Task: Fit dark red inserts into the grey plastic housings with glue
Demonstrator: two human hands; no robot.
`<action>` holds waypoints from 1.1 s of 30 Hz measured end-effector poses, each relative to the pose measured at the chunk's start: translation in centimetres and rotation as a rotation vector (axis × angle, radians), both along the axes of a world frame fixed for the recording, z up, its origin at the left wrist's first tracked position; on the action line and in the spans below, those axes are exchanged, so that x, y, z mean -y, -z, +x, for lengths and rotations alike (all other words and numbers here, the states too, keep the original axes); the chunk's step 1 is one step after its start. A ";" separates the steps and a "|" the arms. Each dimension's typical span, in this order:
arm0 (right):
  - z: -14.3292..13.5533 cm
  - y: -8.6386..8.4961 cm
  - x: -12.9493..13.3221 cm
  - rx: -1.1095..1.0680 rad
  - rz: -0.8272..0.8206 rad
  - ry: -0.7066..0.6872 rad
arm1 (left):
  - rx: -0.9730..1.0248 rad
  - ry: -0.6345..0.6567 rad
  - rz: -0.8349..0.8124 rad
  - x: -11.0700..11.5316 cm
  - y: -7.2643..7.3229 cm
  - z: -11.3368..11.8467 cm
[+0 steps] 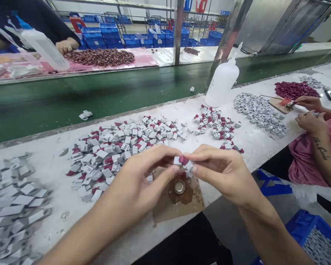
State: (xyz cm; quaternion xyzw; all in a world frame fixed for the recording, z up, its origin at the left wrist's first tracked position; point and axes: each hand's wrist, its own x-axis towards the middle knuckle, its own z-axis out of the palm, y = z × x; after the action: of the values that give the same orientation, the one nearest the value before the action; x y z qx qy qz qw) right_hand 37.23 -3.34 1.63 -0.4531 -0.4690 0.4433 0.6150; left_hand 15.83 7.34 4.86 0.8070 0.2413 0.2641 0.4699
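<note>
My left hand (146, 176) and my right hand (223, 171) meet over the near edge of the table. Between their fingertips they pinch a small grey and dark red plastic part (183, 161). Below it lies a brown board (165, 211) with a wet stain and a small round metal cap (179, 186). Behind my left hand spreads a pile of grey parts, many with dark red pieces (127, 141). A smaller pile of grey and red parts (217, 127) lies beyond my right hand. Plain grey blocks (13, 206) are heaped at the far left.
A white squeeze bottle (222, 82) stands by the green conveyor belt (143, 92), which carries a few loose parts. At right, a co-worker's hands (311, 114) work near grey and dark red piles. Across the belt, another person's hand (67, 46) touches a brownish heap. A blue crate (306, 224) sits lower right.
</note>
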 end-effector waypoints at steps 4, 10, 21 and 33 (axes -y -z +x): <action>3.1 -0.5 -5.7 0.168 -0.035 0.005 | -0.207 -0.064 0.000 -6.9 -1.6 3.5; 9.3 -1.1 -20.4 0.832 -0.424 0.359 | -0.500 -0.492 -0.010 -19.8 -0.7 9.8; 11.7 2.8 -34.5 1.145 -0.480 0.472 | -0.722 -0.634 -0.077 -28.5 2.7 11.1; 2.8 -3.1 -15.9 0.702 0.055 -0.023 | -0.428 -0.443 -0.034 -14.5 -2.4 0.8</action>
State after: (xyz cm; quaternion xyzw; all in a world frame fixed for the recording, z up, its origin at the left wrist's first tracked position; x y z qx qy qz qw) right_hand 40.04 12.54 4.74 -0.5558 -0.6686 0.2548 0.4232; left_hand 16.59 21.80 7.31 0.7640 0.5091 0.1801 0.3530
